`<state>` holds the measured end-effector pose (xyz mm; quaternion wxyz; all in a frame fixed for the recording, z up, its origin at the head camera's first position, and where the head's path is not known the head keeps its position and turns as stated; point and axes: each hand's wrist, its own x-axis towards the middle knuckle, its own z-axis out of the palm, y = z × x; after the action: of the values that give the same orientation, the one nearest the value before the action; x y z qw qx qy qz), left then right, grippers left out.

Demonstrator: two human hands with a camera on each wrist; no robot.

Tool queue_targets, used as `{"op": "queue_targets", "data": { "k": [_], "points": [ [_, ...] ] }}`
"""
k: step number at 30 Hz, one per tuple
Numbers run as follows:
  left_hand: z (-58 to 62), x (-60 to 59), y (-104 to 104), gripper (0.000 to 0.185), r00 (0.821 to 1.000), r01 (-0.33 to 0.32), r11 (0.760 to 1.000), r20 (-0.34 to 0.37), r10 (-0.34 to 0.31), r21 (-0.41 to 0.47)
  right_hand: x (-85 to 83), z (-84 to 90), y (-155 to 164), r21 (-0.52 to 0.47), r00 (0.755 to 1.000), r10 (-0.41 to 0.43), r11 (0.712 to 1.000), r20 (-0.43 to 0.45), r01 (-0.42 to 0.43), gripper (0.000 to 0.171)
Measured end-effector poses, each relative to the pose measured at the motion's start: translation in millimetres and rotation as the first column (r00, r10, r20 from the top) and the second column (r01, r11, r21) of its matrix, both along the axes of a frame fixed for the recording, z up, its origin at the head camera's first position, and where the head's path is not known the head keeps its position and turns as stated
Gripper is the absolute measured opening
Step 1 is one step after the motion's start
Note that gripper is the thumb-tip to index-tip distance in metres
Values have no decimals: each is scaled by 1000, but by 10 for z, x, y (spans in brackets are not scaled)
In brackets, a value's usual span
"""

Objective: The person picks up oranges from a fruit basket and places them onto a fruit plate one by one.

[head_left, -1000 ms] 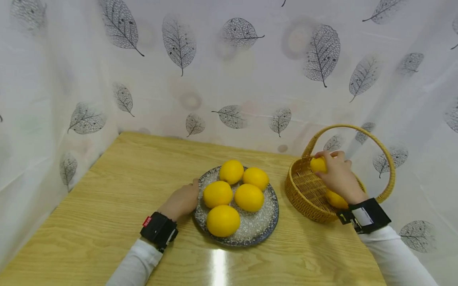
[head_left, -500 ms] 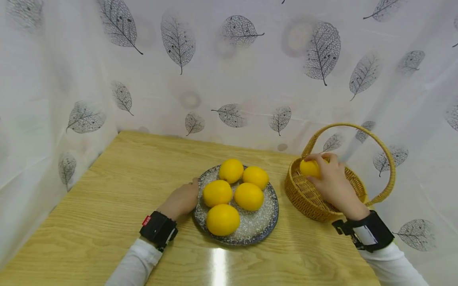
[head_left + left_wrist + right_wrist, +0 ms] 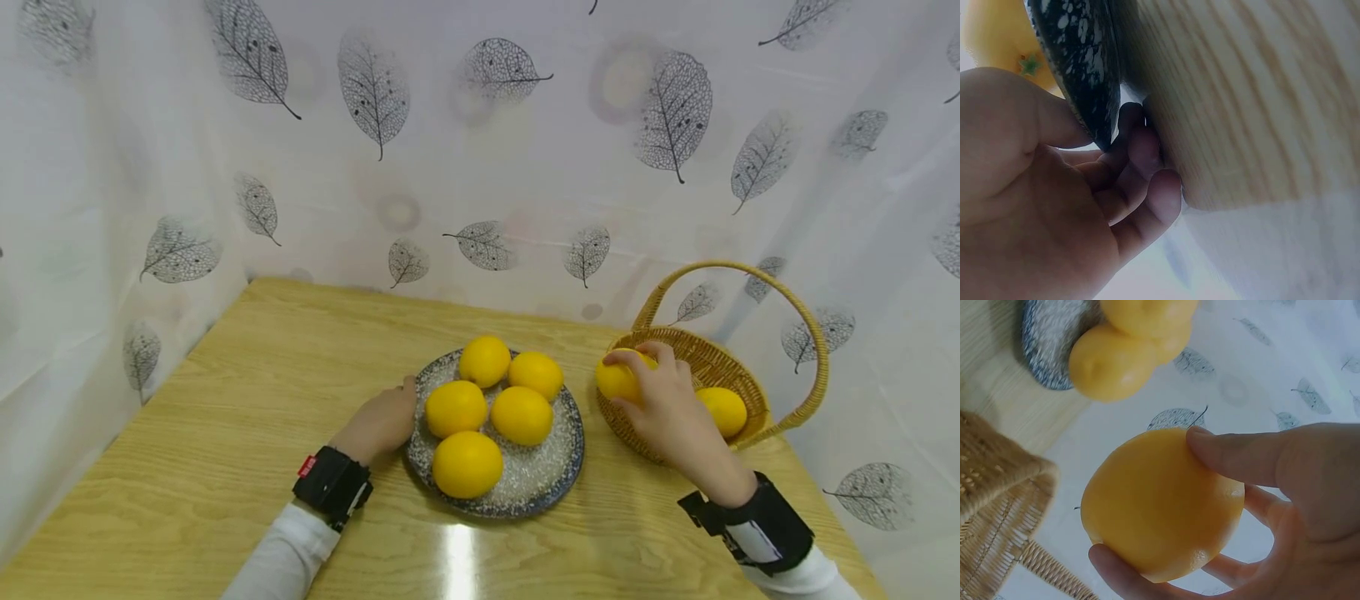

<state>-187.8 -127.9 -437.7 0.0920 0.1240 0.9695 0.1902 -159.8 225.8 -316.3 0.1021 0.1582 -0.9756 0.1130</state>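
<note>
Five lemons (image 3: 491, 402) lie on speckled plate (image 3: 551, 477). Left hand (image 3: 378, 423) pinches the plate's left rim, thumb above and fingers curled beneath, apparently steadying it. Right hand (image 3: 663, 408) grips sixth lemon (image 3: 618, 378), fingers curled around it, over the left rim of wicker basket (image 3: 780, 421), right of the plate; long axis roughly level. Seventh lemon (image 3: 723, 410) lies inside the basket.

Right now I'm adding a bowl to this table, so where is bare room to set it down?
Bare wood spans the table left of the plate and left hand, plus the near edge. Crowded: five lemons on the plate, and the gap to the basket, where the right hand holds a lemon.
</note>
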Motion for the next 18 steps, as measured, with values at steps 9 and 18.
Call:
{"op": "queue_targets", "data": {
  "k": [9,18],
  "points": [
    [-7,2,0,52,1000,-2,1000,-3,2,-2,192,-29,-179,-29,998,57,998,19,-56,46],
    [-11,4,6,52,1000,-3,1000,-2,3,1,331,-89,-328,-50,995,93,995,36,-91,46]
  ]
}}
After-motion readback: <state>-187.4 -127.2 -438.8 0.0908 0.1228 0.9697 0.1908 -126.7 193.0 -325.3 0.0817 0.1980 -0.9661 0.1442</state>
